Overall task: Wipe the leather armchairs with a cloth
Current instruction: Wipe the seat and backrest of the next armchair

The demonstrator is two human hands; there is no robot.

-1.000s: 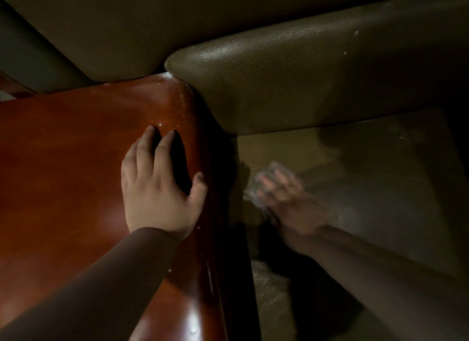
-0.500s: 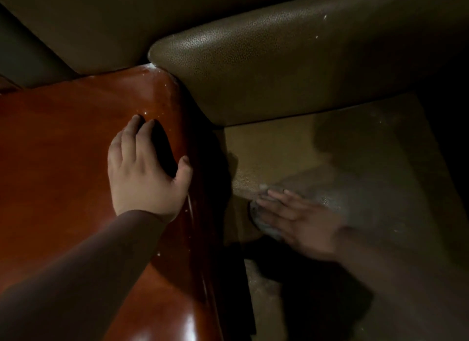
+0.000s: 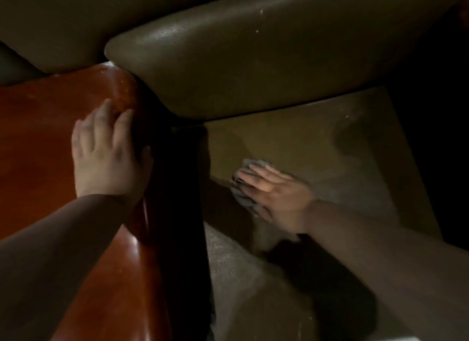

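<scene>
Moved up the seat point(image 3: 291, 142) since half a second back — right hand point(image 3: 275, 193) and cloth point(image 3: 243, 188) both, now nearer the back cushion point(image 3: 253, 69). Shifted a little too: left hand point(image 3: 106, 158), fingertips now closer to the rounded end of the armrest point(image 3: 38, 137).

Right hand laid flat on the cloth, fingers straight and together, pressing it to the olive leather seat rather than curling round it. Blurred with motion, so finer detail of the fingers not to be told. Grey cloth bunched under palm and fingers, edges showing past the fingertips and along the thumb side. Placed toward the left part of the seat, near the dark gap beside the armrest, well short of the back cushion.

Left hand spread palm-down on the glossy red-brown armrest — fingers relaxed and slightly apart, thumb at the inner edge, holding nothing. Dark sleeves on both forearms.

Pale specks on the back cushion's top and on the armrest's far end. Dim light overall; right side of the seat lost in shadow.
</scene>
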